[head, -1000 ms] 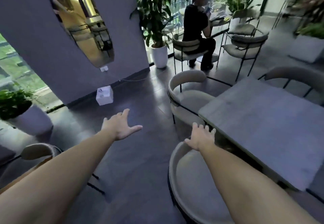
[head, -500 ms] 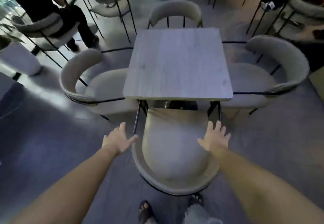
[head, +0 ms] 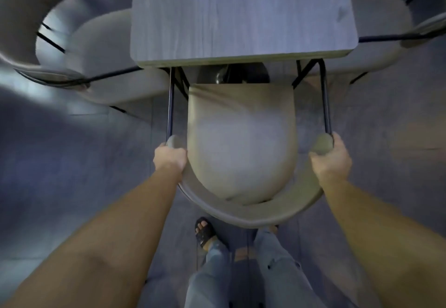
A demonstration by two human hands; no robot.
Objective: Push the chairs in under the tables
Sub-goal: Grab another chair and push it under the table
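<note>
A beige padded chair (head: 242, 143) with a curved backrest and thin black metal arms stands right below me, its seat front just at the near edge of the grey wooden table (head: 241, 16). My left hand (head: 170, 157) is closed around the left end of the backrest. My right hand (head: 331, 158) grips the right end of the backrest, where the black arm rod joins it. Most of the seat lies outside the tabletop's edge.
Another beige chair (head: 101, 59) stands at the table's left side and a third (head: 381, 25) at its right, both partly under the top. My feet in sandals (head: 205, 233) and jeans are just behind the held chair. Grey tiled floor lies all around.
Both hands went from open, hovering beside the chair's backrest, to gripping its two ends. My view has tipped down and closer to the chair.
</note>
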